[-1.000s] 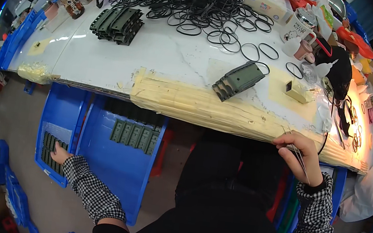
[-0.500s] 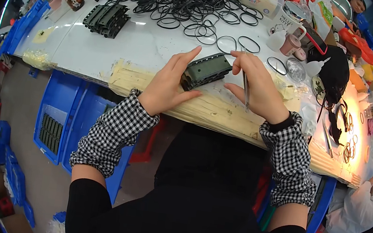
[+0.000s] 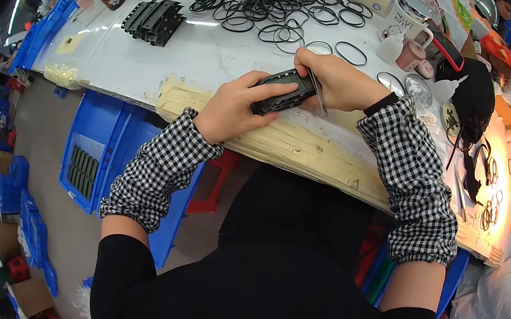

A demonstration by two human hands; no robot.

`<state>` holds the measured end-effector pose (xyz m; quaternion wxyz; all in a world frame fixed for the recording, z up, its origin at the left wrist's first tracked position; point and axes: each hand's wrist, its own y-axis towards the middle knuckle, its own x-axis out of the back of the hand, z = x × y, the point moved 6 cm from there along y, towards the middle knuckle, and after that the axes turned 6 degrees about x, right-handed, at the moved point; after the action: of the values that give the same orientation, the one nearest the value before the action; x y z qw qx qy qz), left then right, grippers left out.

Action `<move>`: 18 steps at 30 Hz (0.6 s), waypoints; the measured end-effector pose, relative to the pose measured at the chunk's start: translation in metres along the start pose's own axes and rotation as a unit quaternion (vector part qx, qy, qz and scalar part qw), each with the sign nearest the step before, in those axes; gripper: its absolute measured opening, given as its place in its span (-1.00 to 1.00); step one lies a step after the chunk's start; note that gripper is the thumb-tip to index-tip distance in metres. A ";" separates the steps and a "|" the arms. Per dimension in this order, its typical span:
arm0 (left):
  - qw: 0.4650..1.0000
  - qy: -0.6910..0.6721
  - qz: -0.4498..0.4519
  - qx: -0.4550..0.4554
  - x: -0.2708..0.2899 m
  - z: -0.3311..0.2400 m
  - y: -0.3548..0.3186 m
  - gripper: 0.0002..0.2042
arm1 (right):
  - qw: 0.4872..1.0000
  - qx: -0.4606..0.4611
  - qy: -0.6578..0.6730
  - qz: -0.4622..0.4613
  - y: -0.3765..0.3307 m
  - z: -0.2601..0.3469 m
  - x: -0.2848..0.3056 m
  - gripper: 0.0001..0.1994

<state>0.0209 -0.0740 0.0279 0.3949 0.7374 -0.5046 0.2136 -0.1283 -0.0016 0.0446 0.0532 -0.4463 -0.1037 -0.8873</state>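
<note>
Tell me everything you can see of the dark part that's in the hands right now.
The dark part is a long, flat, rectangular block, black to dark grey, and looks like moulded plastic with ribs or slots along its top face. It lies tilted, its right end further from the person, at the taped front edge of the white table. The left hand grips its near end and side; the right hand covers its far end and holds slim metal tweezers against it. Its underside is hidden.
</note>
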 end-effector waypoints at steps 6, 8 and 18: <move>0.998 -0.048 0.029 -0.005 0.008 0.005 0.008 -0.43 | 1.000 -0.022 0.013 0.005 0.000 0.001 -0.001 -0.46; 0.993 -0.101 0.059 0.030 0.009 0.008 0.009 -0.45 | 1.000 -0.014 0.010 -0.003 -0.001 0.001 0.002 -0.45; 0.967 -0.228 0.112 0.004 0.024 -0.035 0.009 -0.23 | 0.995 -0.025 0.091 0.033 -0.031 0.025 0.037 -0.45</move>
<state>0.0246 -0.0612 0.0693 0.2398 0.7073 -0.6596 0.0847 -0.1364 0.0346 0.0850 0.0809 -0.3685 -0.0614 -0.9241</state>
